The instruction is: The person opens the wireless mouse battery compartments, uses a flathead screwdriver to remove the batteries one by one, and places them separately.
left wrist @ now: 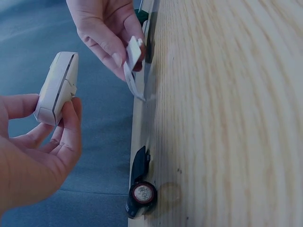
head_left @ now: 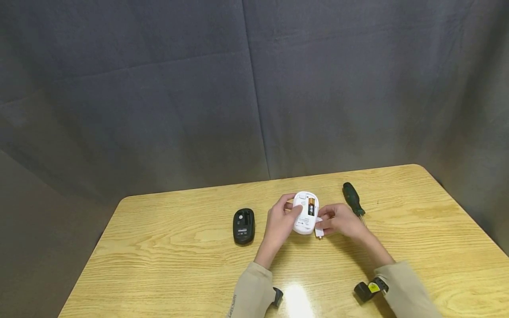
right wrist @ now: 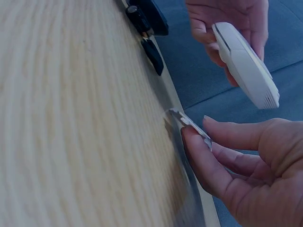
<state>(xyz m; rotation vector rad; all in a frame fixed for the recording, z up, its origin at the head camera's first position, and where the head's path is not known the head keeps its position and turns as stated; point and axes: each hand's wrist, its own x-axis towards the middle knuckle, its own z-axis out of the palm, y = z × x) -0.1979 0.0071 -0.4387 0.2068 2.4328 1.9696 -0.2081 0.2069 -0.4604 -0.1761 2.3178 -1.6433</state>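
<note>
My left hand (head_left: 279, 224) holds a white computer mouse (head_left: 304, 223) raised over the table, its underside facing the head camera. The mouse's battery compartment is uncovered, and a battery (head_left: 311, 207) lies in it. Just to the right, my right hand (head_left: 343, 221) pinches a thin white battery cover (head_left: 319, 229) between thumb and fingers. In the right wrist view the cover (right wrist: 189, 125) appears edge-on, apart from the mouse (right wrist: 246, 68). The left wrist view shows the mouse (left wrist: 57, 87) from its side, gripped between thumb and fingertips.
A black mouse (head_left: 244, 226) lies underside up on the wooden table (head_left: 159, 256), left of my hands. Near it are a dark cylinder like a battery (right wrist: 137, 20) and a thin black piece (right wrist: 152, 56). A green-handled screwdriver (head_left: 352, 198) lies behind my right hand. Grey curtain (head_left: 179, 110) surrounds the table.
</note>
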